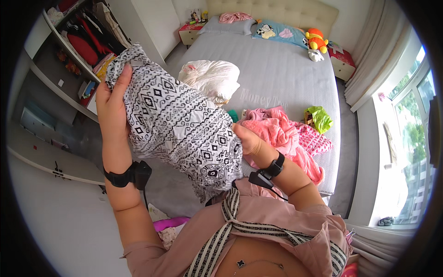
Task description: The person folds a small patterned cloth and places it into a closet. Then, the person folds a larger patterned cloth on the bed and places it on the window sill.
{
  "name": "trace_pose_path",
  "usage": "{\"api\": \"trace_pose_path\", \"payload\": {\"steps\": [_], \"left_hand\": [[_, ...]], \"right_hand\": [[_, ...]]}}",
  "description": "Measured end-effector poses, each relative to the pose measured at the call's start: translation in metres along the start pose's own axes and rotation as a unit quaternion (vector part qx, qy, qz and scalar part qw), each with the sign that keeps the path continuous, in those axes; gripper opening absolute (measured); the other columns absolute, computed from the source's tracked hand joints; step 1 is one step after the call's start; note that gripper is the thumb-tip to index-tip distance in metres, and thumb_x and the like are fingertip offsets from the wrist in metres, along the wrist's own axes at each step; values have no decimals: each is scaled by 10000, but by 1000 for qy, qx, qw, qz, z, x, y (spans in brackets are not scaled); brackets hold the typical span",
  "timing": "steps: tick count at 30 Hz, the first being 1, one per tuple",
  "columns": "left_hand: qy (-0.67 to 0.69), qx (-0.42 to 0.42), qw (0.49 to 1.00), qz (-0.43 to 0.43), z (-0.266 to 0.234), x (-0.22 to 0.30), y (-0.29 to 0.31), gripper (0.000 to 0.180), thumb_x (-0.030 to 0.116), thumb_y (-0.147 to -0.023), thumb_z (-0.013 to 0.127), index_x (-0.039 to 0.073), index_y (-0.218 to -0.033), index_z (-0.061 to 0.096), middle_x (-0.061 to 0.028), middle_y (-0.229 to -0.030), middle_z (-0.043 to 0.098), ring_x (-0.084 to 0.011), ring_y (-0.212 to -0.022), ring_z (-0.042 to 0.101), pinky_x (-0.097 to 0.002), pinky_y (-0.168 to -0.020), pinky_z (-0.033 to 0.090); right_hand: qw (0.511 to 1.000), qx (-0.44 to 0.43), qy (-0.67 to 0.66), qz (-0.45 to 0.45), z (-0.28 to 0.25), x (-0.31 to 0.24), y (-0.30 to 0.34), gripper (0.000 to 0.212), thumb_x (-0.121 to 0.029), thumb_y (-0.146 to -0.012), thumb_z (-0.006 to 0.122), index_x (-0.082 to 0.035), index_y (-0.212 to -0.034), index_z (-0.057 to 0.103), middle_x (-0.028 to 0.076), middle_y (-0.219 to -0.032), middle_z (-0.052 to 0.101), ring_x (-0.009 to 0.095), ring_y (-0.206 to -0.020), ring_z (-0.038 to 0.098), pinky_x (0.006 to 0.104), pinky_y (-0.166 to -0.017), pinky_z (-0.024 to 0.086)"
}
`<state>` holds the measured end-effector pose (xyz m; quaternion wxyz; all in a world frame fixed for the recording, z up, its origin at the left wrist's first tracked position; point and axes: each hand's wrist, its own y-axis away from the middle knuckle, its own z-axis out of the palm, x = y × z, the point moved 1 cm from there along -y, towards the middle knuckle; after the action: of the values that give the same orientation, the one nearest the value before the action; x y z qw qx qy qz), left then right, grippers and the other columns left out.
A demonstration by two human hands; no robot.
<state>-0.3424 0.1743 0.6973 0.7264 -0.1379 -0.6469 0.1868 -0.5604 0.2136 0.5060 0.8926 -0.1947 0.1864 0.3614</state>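
Observation:
A black-and-white patterned garment [180, 124] is stretched at a slant in front of my chest. My left hand [115, 99] grips its upper left end, with the thumb laid over the cloth. Its lower right edge is held by my right hand [247, 138], whose fingers are mostly hidden behind the fabric. The kind of garment cannot be made out from its folds. Past my right hand, a heap of pink clothes [272, 127] lies on the near part of the bed.
On the grey bed [286, 62] sit a bundled white cloth [210, 78], a bright green item [319, 119], pillows and an orange-yellow plush toy [317, 40]. An open wardrobe [87, 39] with hanging clothes stands at left. Curtains [378, 55] and a window are at right.

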Motion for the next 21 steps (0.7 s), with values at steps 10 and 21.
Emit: {"api": "trace_pose_path", "payload": {"steps": [10,21], "left_hand": [[-202,-199,958,-40,-31,-260,61,485,114,-798,658,6,-1226,455,-114,-1253,482,-212,-1109,491,-321,-952,398],[-114,-587,796,-100,8,-285,251,465,173,-887,551,43,-1318,438,-123,-1336,460,-236,-1208,452,-346,-1059,324]], "right_hand": [[953,261,99,115,-81,111,78,431,-266,-911,564,14,-1233,503,110,-1161,588,205,-989,590,367,-882,474],[926,343,19,158,-166,57,131,357,-237,-905,557,22,-1150,564,107,-1084,620,190,-927,601,351,-820,488]]}}
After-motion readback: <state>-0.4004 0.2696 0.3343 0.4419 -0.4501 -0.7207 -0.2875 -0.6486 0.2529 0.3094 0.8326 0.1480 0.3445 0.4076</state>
